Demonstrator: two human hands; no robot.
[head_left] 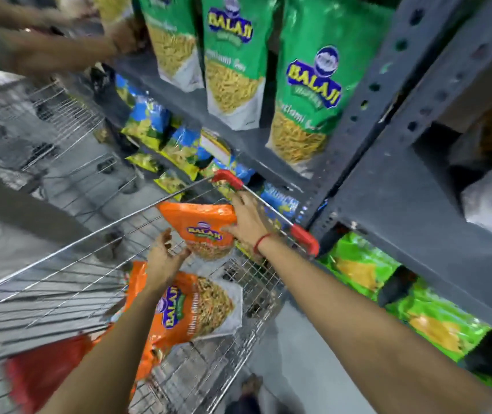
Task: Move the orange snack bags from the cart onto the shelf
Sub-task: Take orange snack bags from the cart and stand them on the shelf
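An orange Balaji snack bag [201, 225] hangs above the wire cart [68, 288], near the cart's red-capped handle [304, 237]. My right hand [246, 219] grips its right edge. Just below the bag, my left hand [164, 256] is spread open, fingertips close to the bag's lower corner. Another orange snack bag [191, 309] lies in the cart under my left forearm, and more orange packaging shows beneath it. The grey metal shelf [388, 204] stands to the right of the cart.
Tall green Balaji bags [307, 94] stand on the upper shelf. Blue and yellow packs [179, 144] fill the shelf below, bright green bags [388, 288] the bottom. Another person's arm [59, 52] reaches to the shelf at top left. A red bag [38, 375] lies in the cart.
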